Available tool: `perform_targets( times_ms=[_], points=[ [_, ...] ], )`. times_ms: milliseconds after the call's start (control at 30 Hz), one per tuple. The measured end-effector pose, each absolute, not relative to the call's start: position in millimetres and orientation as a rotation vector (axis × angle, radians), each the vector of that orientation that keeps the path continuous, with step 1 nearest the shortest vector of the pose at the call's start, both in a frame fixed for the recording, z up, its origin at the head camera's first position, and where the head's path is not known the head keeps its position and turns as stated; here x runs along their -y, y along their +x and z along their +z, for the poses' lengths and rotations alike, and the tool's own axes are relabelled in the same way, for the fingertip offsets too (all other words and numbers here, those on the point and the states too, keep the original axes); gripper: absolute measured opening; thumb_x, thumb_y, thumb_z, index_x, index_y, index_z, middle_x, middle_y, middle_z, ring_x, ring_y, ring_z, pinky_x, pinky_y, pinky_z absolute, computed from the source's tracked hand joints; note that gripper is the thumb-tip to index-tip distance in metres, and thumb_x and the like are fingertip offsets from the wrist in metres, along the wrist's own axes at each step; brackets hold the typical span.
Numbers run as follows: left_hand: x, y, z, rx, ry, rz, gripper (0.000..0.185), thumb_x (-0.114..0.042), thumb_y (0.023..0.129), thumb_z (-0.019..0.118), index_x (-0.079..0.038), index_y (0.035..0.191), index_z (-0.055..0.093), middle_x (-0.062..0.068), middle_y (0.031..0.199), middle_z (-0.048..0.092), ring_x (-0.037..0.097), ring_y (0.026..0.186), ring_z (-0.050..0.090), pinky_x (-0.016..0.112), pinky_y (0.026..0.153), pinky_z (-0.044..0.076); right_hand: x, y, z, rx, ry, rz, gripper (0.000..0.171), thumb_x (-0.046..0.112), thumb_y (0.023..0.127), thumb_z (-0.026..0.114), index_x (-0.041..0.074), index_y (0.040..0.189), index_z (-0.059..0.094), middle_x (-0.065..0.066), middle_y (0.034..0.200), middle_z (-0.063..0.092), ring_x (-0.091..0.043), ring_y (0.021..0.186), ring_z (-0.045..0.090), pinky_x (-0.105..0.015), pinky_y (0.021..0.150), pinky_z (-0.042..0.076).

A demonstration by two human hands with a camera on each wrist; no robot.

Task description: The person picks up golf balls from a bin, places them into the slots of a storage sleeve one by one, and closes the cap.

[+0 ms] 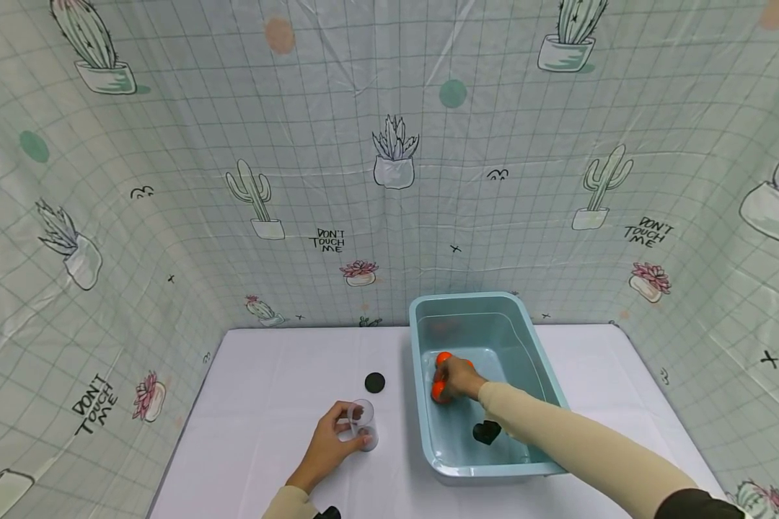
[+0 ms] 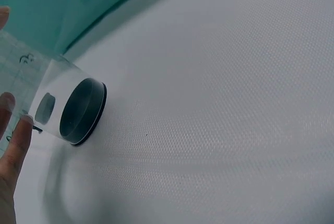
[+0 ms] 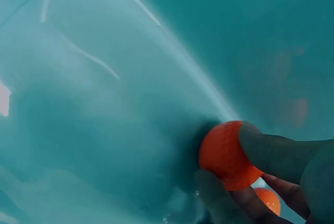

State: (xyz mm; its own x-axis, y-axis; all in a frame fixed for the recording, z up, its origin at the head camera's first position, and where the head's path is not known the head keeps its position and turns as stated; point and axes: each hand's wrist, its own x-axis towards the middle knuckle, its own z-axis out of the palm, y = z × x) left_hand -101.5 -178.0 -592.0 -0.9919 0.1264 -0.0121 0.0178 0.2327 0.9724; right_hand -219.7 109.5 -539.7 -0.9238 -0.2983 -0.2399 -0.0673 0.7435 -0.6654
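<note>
The right hand (image 1: 453, 376) is down inside the light blue tub (image 1: 532, 339), which seems to have water in it. Its fingers (image 3: 271, 151) curl round an orange ball (image 3: 227, 155) and pinch it, close to the tub's left wall. More orange balls (image 1: 438, 391) sit right by the hand. A small black thing (image 1: 486, 432) lies on the tub floor, nearer the person. The left hand (image 1: 327, 447) rests on the white tabletop (image 1: 266, 404) and wraps its fingers round a clear little cup (image 1: 363, 424) with a dark bottom (image 2: 82, 112), just left of the tub. A round black lid (image 1: 374, 382) lies on the tabletop a bit past the cup. To do this step well, the right hand should probably keep a firm pinch, since a wet ball may slip. The left hand should probably hold the cup steady and upright, close to the tub.
</note>
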Motion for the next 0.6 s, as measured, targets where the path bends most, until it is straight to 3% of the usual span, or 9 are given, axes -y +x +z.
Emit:
perform_targets(
  times_ms=[600],
  points=[
    [178.9, -102.4, -593.3, -2.367, 0.135, 1.924, 0.047, 0.005, 0.081, 0.086, 0.002, 0.121, 0.06, 0.023, 0.126, 0.062, 0.042, 0.115, 0.068, 0.03, 0.097, 0.059, -136.5, -217.2, -492.2, -2.456, -0.185, -1.209, 0.036, -0.003, 0.08, 0.085, -0.004, 0.113, 0.072, -0.017, 0.112, 0.066, -0.03, 0.097, 0.06, -0.035, 0.08, 0.059]
  ],
)
